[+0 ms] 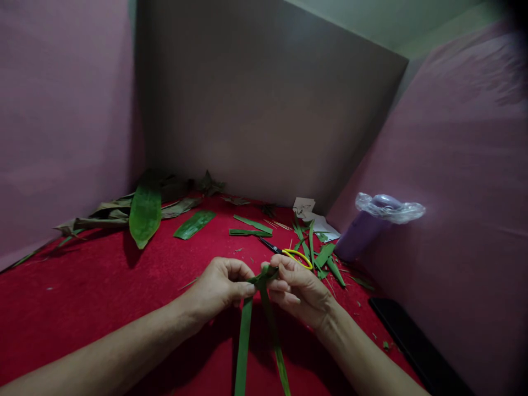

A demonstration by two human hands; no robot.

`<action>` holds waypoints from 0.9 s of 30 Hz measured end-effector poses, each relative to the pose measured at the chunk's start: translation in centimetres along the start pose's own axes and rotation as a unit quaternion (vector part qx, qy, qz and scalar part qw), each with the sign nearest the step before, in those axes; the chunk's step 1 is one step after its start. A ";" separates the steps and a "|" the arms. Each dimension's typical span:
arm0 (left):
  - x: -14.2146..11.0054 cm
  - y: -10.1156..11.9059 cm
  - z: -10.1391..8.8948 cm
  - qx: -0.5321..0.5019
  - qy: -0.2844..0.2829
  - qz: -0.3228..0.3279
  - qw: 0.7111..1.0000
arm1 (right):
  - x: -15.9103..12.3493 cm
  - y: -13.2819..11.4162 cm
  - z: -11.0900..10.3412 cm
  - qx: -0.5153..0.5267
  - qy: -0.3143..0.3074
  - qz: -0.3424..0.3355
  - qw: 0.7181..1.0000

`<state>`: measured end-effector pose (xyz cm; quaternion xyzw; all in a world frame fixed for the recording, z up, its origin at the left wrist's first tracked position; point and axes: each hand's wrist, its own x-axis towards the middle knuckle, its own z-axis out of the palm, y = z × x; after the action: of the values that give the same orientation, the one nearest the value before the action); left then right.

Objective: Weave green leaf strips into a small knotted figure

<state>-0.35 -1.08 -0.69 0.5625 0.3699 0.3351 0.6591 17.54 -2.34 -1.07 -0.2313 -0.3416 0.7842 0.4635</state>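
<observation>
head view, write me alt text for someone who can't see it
A person's bare left hand and right hand pinch folded green leaf strips above a red, cloth-like surface. Beyond them lie yellow-handled black scissors and scattered cut green leaf pieces. A purple container with clear plastic around its top stands to the right.

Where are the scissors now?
Head view, slightly right of centre: the yellow-handled scissors lie on the red surface, just beyond the right hand, beside cut leaf pieces.
</observation>
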 end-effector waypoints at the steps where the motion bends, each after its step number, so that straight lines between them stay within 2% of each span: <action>1: 0.0 0.0 0.0 -0.004 0.001 0.001 1.000 | 0.0 0.0 0.0 0.003 -0.002 -0.001 1.000; 11: 0.0 0.0 0.1 0.022 0.007 0.008 1.000 | -0.1 -0.6 0.1 -0.018 -0.012 0.009 1.000; 15: 0.0 -0.3 0.1 0.032 -0.008 0.030 0.999 | 0.0 -0.7 0.1 -0.018 -0.050 0.029 0.998; 17: 0.1 -0.4 0.1 0.029 -0.006 0.034 0.999 | 0.0 -0.7 0.1 -0.024 -0.059 0.015 0.998; 23: 0.2 -0.3 0.0 0.036 0.049 0.026 0.998 | 0.1 -0.6 0.4 -0.062 0.035 -0.044 0.997; 27: 0.2 0.0 0.1 0.021 0.057 0.014 0.998 | 0.2 -0.5 0.4 -0.053 0.025 -0.048 0.997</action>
<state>-0.21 -0.95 -0.75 0.5617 0.4056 0.3680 0.6202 17.49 -2.15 -0.41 -0.2581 -0.3822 0.7356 0.4962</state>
